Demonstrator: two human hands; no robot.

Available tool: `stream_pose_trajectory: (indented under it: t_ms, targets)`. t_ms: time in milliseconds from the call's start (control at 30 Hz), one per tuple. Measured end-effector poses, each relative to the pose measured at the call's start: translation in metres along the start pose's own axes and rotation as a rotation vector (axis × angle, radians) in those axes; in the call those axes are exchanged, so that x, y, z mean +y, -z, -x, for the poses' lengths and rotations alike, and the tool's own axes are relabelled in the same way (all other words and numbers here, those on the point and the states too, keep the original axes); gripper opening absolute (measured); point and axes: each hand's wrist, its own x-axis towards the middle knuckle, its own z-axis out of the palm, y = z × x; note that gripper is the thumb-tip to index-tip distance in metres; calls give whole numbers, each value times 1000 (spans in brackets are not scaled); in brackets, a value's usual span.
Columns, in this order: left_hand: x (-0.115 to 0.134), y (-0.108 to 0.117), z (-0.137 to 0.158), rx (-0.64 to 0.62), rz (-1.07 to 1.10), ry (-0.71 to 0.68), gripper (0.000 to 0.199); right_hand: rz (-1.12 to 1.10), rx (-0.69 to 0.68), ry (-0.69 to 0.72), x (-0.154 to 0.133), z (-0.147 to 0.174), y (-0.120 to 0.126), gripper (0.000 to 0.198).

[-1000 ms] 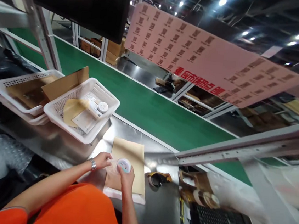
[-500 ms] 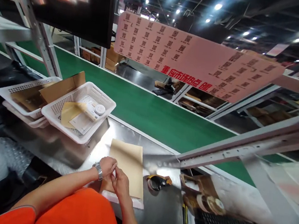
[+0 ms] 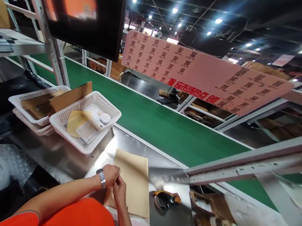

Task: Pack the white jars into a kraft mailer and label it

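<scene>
Hands [image 3: 115, 183] stay clasped; round tub now hidden.

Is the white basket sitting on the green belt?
No, the white basket sits on the shiny metal table, beside the green belt, not on it.

A long pink board [image 3: 203, 77] hangs over the far side of the green belt [image 3: 166, 125], covered in rows of small square codes too fine to make out. Along its lower edge runs a line of red Chinese characters, seen mirrored from behind, so I cannot read them for sure. The paper slip [image 3: 88, 132] in the near white basket [image 3: 82, 145] carries print too small to read.
</scene>
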Motion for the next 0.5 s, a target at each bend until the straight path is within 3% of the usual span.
stream_pose_trajectory:
  t_ms: [67, 200, 333, 500]
  targets:
    - [-9, 5, -3, 13, 15, 3, 33, 53, -52, 24, 2, -3, 3, 40]
    - [-23, 11, -5, 46, 67, 3, 30, 226, -10, -2, 3, -11, 11, 34]
    - [-34, 20, -8, 106, 121, 17, 47, 561, -5, 19, -12, -14, 25, 60]
    - [-30, 33, -29, 125, 186, -29, 45, 864, -71, 0, -28, -12, 44, 45]
